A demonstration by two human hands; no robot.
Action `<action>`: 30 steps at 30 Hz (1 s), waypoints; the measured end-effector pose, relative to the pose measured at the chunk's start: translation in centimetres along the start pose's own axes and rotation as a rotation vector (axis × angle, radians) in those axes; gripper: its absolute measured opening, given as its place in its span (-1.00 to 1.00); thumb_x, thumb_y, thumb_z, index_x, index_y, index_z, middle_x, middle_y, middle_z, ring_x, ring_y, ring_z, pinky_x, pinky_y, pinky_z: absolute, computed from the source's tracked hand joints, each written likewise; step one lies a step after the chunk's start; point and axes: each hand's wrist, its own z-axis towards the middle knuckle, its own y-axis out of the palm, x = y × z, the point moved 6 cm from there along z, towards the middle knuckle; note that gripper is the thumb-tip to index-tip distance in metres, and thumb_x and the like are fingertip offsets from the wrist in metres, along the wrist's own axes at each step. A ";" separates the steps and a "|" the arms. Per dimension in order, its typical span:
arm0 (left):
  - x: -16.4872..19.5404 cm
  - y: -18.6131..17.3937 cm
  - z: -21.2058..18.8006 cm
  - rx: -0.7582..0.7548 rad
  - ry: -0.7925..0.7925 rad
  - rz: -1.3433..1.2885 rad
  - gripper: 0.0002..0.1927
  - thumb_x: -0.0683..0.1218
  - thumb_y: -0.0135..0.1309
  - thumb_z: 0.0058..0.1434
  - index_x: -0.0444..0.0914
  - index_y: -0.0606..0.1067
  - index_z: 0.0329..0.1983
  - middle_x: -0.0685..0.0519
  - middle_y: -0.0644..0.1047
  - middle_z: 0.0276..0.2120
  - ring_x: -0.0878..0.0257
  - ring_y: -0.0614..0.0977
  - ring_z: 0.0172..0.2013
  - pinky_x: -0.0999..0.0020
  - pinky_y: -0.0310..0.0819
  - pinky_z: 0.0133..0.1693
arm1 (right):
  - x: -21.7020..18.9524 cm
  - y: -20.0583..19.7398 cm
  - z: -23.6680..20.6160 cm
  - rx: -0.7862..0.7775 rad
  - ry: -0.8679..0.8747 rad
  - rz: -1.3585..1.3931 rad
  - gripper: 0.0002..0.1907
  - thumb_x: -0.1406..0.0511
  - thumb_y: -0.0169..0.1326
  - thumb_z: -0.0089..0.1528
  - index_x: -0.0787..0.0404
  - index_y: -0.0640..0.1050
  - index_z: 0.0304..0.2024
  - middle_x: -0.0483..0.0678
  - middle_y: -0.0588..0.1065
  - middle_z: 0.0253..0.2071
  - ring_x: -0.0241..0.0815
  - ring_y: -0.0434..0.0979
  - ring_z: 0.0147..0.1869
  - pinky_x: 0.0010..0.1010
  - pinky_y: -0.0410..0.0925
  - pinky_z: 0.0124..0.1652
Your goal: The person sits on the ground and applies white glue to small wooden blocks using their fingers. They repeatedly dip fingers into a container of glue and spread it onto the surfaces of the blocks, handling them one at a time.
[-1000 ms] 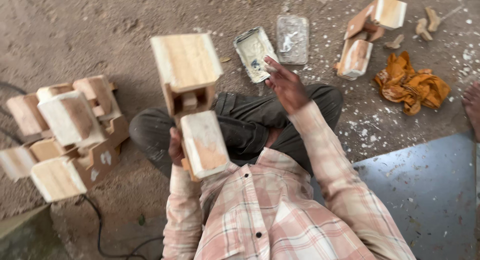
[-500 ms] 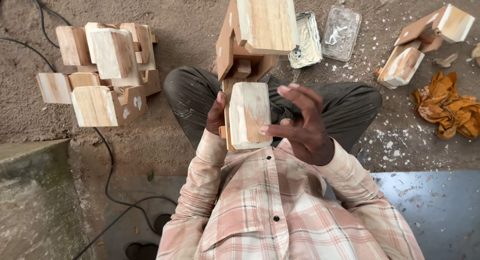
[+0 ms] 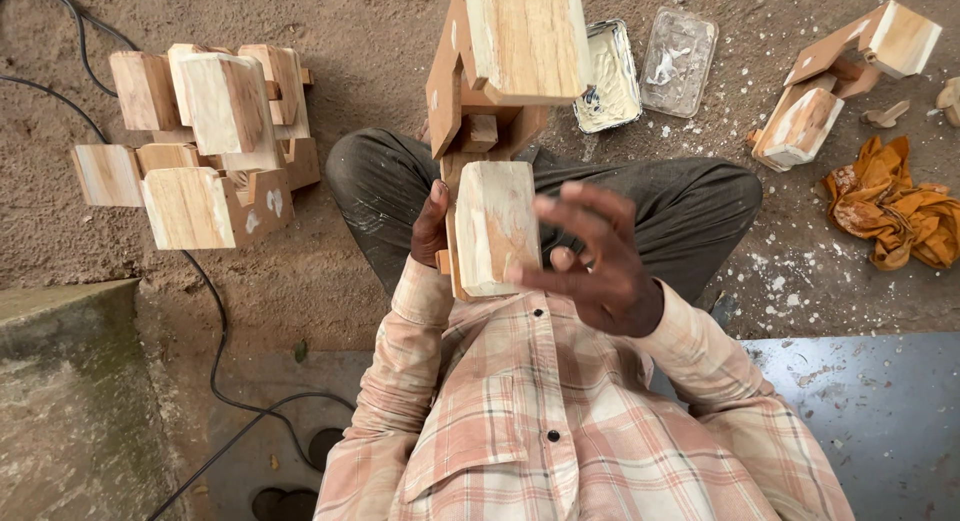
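Sandy dirt floor (image 3: 380,71) carries everything. Left of fingers (image 3: 590,216), well apart: cluster of pale wooden block assemblies (image 3: 200,146) on dirt, black cable (image 3: 215,321) curving past. Above fingers, right: two foil trays (image 3: 645,66) side by side, white paste inside. Farther right: another wooden assembly (image 3: 835,81), crumpled orange cloth (image 3: 895,211), white flecks scattered. Below fingers, right: grey-blue sheet (image 3: 860,411). Lower left: concrete slab (image 3: 65,401).

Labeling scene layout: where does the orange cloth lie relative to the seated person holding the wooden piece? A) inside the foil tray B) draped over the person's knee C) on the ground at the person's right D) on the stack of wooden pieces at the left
C: the orange cloth lies crumpled on the dirt ground at the frame's right edge, apart from the knee and clear of the foil tray.
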 end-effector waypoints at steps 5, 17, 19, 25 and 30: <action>0.3 0.2 0.1 0.026 0.037 0.031 -0.31 0.20 0.09 0.41 -0.28 0.28 0.43 -0.16 0.50 0.21 0.03 0.60 0.17 0.02 0.56 0.18 | 0.5 -0.1 -0.8 -0.001 0.075 0.040 -0.56 0.45 -0.04 0.45 -0.24 0.71 0.02 -0.04 0.32 0.35 0.03 0.16 0.47 -0.32 0.28 0.16; 0.3 1.6 -0.2 -0.010 0.037 0.012 -0.29 0.20 0.10 0.40 -0.32 0.28 0.43 -0.18 0.52 0.19 0.02 0.61 0.14 0.04 0.59 0.15 | -0.3 -0.4 -1.2 0.130 -0.166 -0.310 -0.62 0.36 0.12 0.45 -0.35 0.62 0.15 -0.25 0.28 0.41 -0.11 0.13 0.47 -0.06 0.12 0.32; 0.3 1.1 -0.4 0.003 0.044 0.021 -0.31 0.18 0.10 0.40 -0.31 0.29 0.44 -0.15 0.52 0.20 0.05 0.61 0.15 0.06 0.58 0.17 | -0.3 -0.5 -1.2 0.134 -0.171 -0.250 -0.62 0.34 0.10 0.45 -0.36 0.60 0.17 -0.26 0.27 0.40 -0.11 0.13 0.46 -0.06 0.14 0.31; 0.1 -0.3 0.7 -0.033 0.065 0.019 -0.38 0.14 0.09 0.43 -0.28 0.31 0.41 -0.16 0.52 0.18 0.03 0.62 0.15 0.05 0.58 0.17 | -0.5 -0.3 -0.8 0.094 -0.141 -0.200 -0.59 0.37 0.14 0.40 -0.33 0.61 0.16 -0.23 0.29 0.40 -0.10 0.16 0.45 -0.06 0.19 0.25; -0.2 -1.1 0.7 -0.062 0.038 0.040 -0.39 0.16 0.06 0.40 -0.30 0.34 0.36 -0.17 0.53 0.15 0.03 0.62 0.12 0.07 0.60 0.14 | -0.6 -0.5 -0.2 0.036 -0.090 -0.299 -0.52 0.45 0.14 0.36 -0.31 0.64 0.15 -0.11 0.33 0.38 -0.03 0.20 0.43 -0.06 0.19 0.25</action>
